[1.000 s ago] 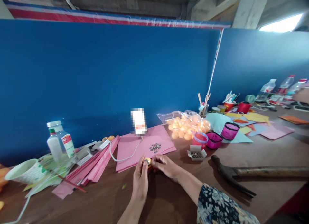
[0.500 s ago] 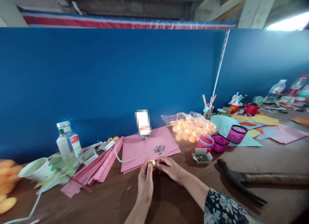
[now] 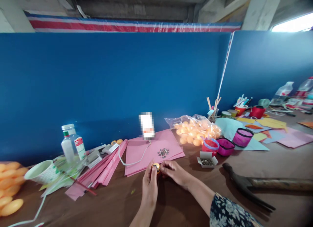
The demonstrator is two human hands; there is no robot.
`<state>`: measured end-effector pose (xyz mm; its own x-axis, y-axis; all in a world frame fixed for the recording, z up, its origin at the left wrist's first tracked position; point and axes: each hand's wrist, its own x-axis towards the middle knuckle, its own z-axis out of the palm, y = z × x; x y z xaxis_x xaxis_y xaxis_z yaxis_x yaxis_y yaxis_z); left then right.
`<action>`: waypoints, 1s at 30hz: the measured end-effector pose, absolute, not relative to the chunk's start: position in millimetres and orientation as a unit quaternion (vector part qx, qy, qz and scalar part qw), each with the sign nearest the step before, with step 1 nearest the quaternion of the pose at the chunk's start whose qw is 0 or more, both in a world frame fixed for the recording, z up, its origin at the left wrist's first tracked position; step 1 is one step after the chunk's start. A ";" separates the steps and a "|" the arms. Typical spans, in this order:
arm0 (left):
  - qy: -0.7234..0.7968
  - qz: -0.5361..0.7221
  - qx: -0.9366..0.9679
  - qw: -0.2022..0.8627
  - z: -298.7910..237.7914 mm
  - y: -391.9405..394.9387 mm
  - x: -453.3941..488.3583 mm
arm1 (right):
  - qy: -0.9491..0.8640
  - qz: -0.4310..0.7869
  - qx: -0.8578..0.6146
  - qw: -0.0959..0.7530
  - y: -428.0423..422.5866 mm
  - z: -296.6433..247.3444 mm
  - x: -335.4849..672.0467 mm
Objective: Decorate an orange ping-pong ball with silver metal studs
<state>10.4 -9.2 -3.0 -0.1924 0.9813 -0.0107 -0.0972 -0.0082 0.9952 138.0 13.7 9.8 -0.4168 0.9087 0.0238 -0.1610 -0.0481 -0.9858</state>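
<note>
Our grip holds: left hand (image 3: 150,188) and right hand (image 3: 174,172) still pinch the small orange ball (image 3: 156,167); only our view drifts, work unchanged

Legible text: none. Bottle (image 3: 73,143) bore a red-and-white label, its lettering too small to read. The propped phone (image 3: 147,125) screen was blurred.

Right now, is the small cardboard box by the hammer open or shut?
Open: the small box has its flaps spread, and dark metal pieces show inside.
</note>
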 end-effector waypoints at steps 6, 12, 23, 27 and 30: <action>0.512 0.582 0.416 0.476 -5.4 -8.2 11.2 | -0.543 0.643 -0.348 0.413 11.8 13.3 138.0; 0.504 0.584 0.410 0.486 -3.7 -7.6 12.8 | -0.540 0.647 -0.346 0.413 12.1 11.6 138.2; 0.497 0.588 0.410 0.489 -8.7 -6.2 12.4 | -0.539 0.644 -0.346 0.418 12.5 12.4 138.5; 0.496 0.588 0.413 0.488 -10.5 -5.2 12.0 | -0.540 0.642 -0.351 0.416 12.2 13.1 138.2; 0.497 0.591 0.411 0.485 -9.4 -5.1 12.0 | -0.540 0.640 -0.352 0.419 12.0 13.2 137.8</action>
<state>12.0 -5.1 -9.4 -0.1927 0.9813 0.0030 -0.1645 -0.0353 0.9858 137.8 12.0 13.2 -0.4012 0.9160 0.0019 -0.1563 -0.0664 -0.9855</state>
